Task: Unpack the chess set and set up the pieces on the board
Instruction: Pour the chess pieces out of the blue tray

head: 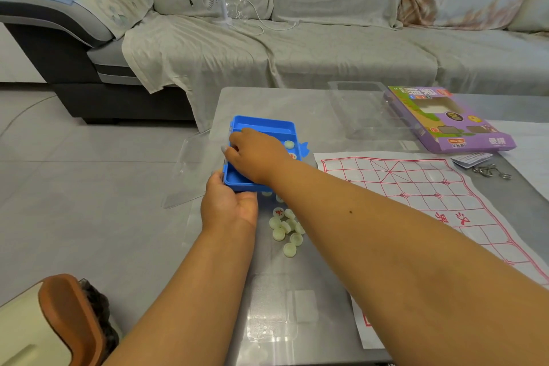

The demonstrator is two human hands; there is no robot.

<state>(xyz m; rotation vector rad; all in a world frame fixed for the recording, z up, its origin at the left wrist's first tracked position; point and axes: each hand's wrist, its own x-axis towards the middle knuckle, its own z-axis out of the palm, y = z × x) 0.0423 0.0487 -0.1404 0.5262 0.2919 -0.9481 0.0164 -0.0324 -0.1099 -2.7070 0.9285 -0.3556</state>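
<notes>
Chess pieces [284, 228] lie in a loose heap on the table [267, 101], just below the blue tray [264, 125], and at least two more sit inside the tray at its right side. Our left hand [228, 205] grips the tray's near edge from beneath and holds it tilted up. Our right hand [255, 154] reaches into the tray with fingers curled toward its left wall; whether they pinch a piece we cannot tell.

We judge the step in hand to be emptying the tray. To do it well, we should keep the tray's low edge close over the heap so pieces drop short and do not roll off the table's left side, which is near. Sweeping the last pieces toward that edge with the right fingers would beat shaking. The board [416, 187], a printed sheet, lies flat to the right, well apart from the heap, so the pieces must be carried over afterwards.
</notes>
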